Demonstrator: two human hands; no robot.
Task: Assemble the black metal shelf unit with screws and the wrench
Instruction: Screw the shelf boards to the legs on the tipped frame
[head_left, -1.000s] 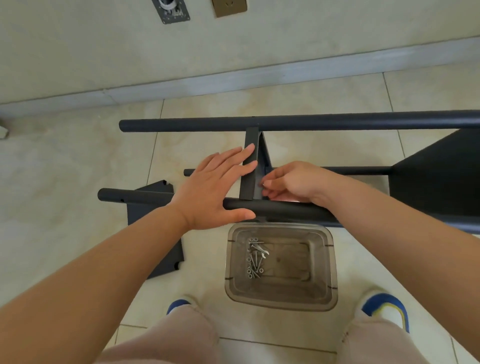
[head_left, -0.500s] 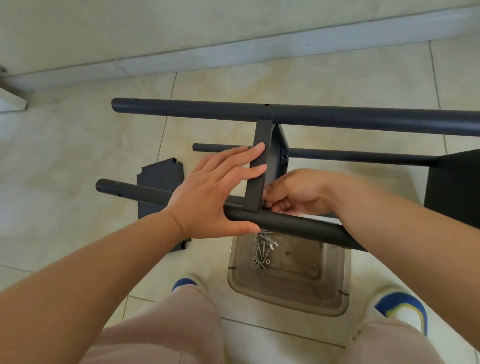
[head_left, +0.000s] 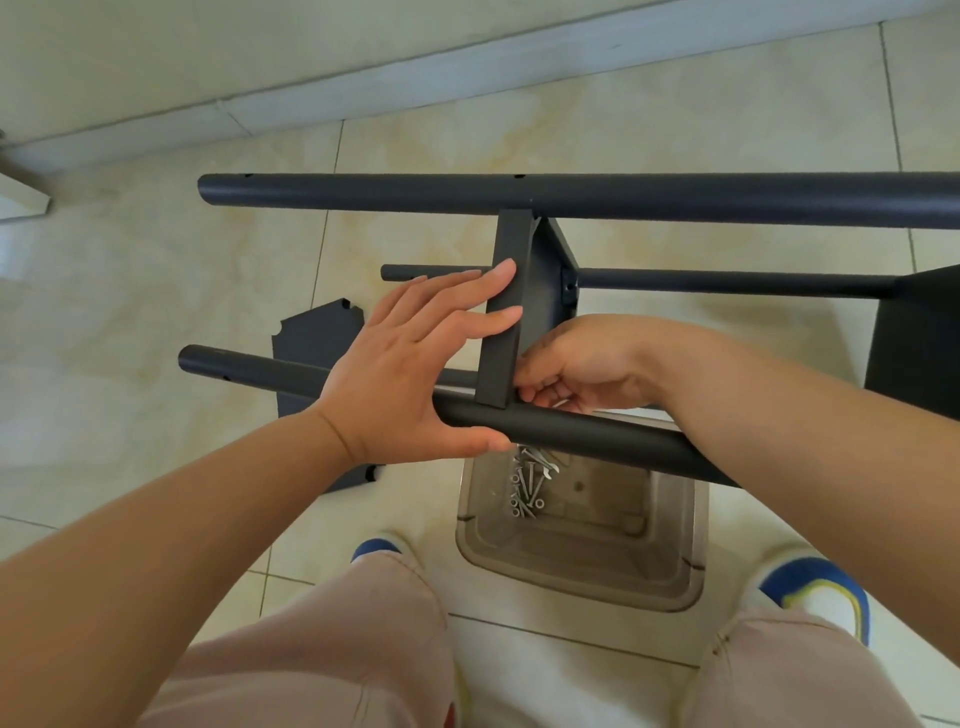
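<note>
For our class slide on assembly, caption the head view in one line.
Left hand braces the black shelf panel against the near pole; right hand works the joint.

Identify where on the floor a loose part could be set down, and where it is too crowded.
Free: the pale tiled floor left of the flat black metal panel, and the strip between the far black metal tube and the wall skirting. Crowded: around the upright black shelf panel, where the left hand and right hand work above the clear plastic tub of silver screws.
</note>
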